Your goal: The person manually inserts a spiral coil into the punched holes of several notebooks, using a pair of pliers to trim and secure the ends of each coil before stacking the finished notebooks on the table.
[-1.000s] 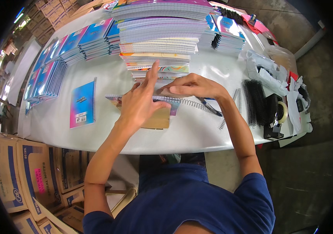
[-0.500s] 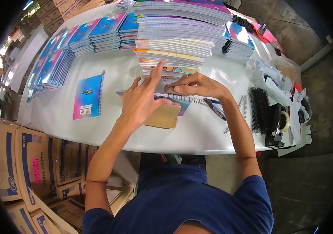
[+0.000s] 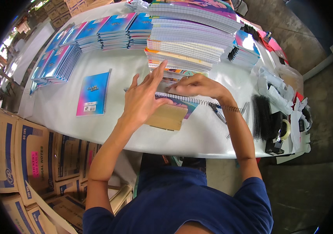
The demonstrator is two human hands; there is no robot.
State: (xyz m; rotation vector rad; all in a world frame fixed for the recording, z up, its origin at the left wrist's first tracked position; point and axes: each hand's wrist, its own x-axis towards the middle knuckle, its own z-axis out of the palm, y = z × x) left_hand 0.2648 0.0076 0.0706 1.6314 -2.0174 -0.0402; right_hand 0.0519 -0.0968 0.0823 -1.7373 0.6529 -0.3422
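Observation:
A notebook (image 3: 191, 104) with a purple and teal cover stands on its edge before me, holes along its top edge. A brown cardboard piece (image 3: 168, 117) leans on its near side. My left hand (image 3: 145, 97) is over the notebook's left part, fingers spread upward and thumb against the top edge by the cardboard. My right hand (image 3: 195, 86) is closed at that edge, fingertips bent and slightly blurred; what they pinch is hidden. A dark spiral wire (image 3: 217, 104) runs out of the notebook's right end and reaches across my right forearm.
Behind my hands rises a tall stack of unbound notebooks (image 3: 188, 39). A blue-pink spiral notebook (image 3: 93, 93) lies at left, with stacks of such notebooks (image 3: 113, 29) beyond. At right are pliers (image 3: 218, 113), black coils (image 3: 260, 117) and a tape dispenser (image 3: 277, 134). Cartons (image 3: 37, 160) stand lower left.
The spiral wire's free end now stretches farther right, over my right forearm. My right fingers have shifted slightly at the notebook edge. The whole view has moved a little.

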